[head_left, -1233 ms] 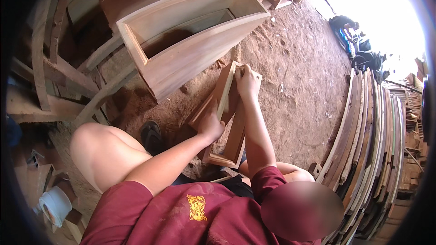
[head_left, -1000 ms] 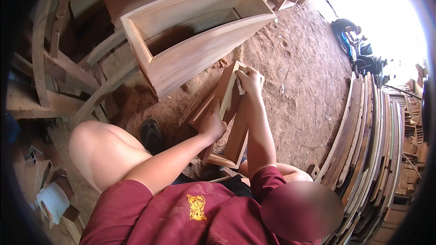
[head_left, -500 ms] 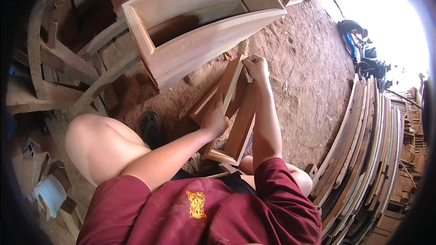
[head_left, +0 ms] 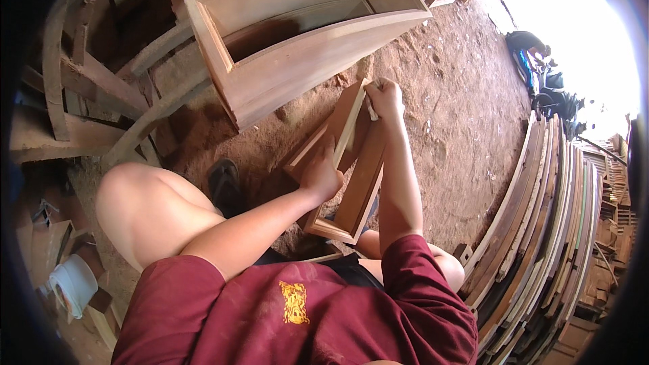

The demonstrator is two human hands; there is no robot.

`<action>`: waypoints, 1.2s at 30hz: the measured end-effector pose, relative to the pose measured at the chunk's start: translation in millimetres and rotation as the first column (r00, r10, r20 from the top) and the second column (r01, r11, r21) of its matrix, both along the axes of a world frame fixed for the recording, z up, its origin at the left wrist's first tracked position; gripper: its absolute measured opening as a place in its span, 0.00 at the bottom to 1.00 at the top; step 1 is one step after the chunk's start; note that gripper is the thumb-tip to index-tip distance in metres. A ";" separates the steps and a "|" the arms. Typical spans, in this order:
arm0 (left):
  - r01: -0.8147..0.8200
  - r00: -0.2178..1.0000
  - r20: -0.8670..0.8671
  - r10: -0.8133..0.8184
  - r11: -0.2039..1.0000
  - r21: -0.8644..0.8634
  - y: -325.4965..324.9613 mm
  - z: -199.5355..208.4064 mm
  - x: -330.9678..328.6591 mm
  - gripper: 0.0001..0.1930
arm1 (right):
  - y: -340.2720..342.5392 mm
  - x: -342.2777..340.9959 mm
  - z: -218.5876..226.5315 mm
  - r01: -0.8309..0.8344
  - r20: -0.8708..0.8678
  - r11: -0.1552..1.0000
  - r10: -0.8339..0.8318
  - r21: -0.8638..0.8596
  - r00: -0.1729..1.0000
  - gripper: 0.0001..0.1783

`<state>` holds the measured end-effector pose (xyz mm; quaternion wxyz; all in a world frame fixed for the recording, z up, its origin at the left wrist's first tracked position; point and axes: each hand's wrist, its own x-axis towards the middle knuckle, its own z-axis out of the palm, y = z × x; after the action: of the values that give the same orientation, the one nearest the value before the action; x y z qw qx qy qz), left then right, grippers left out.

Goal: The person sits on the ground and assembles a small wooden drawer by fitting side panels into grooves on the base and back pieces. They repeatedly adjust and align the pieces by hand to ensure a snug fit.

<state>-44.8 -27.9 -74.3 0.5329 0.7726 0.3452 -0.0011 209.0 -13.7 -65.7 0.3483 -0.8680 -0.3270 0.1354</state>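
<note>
A narrow wooden box frame is tilted between my knees, its near end close to my lap. My left hand is closed around the frame's left side board, about halfway along. At the far end of that board, my right hand is in a pinch, its fingertips against the wood's corner. A small pale folded piece shows under the right fingers; its kind cannot be made out. Part of the frame's inside is hidden by my left hand and forearm.
A large wooden box with a moulded rim stands just beyond on the dirt floor. Long boards are stacked at the right. Curved wooden parts and a white bucket are at the left. A motorbike is far right.
Both hands keep their places on the box frame, with hardly any movement. The whole view has shifted slightly.
</note>
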 end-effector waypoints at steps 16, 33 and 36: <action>-0.010 0.999 0.052 0.005 0.996 0.092 -5.7 -5.5 -1.9 0.45 | -24.5 -20.4 -22.6 -0.060 0.179 0.996 0.047 0.069 0.983 0.13; 0.132 0.944 0.329 0.040 0.866 -0.483 26.1 -35.8 5.7 0.20 | -265.6 -63.8 31.9 0.592 -0.698 0.791 -0.335 0.157 0.633 0.28; 0.122 0.950 0.306 0.060 0.831 -0.542 33.1 -45.3 5.9 0.17 | -236.6 -86.9 8.9 0.546 -0.820 0.836 -0.279 0.049 0.500 0.28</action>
<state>-39.0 5.2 -119.5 0.7811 0.5807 0.2292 0.0113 122.0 -250.3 -56.8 0.6052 -0.7067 0.0628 0.3610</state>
